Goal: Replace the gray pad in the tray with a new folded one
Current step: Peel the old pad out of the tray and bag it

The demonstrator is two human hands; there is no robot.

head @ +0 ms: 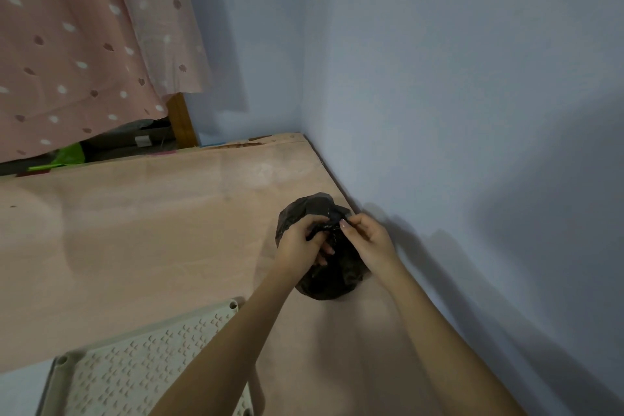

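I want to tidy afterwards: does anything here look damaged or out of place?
Yes: the floor covering looks chipped and torn at its far corner by the blue wall. Otherwise both hands simply grip the black bag's neck; nothing spilled.

A pale plastic tray (141,368) with a grid top full of little cut-out shapes lies flat on the floor, well apart from the fingers, down and to the left of them under the left forearm. Round posts stick up at its corners. A full, crinkly black plastic bag (324,267) sits upright right under the fingers. Fingers (315,230) of both hands pinch its bunched top. No gray pad shows.
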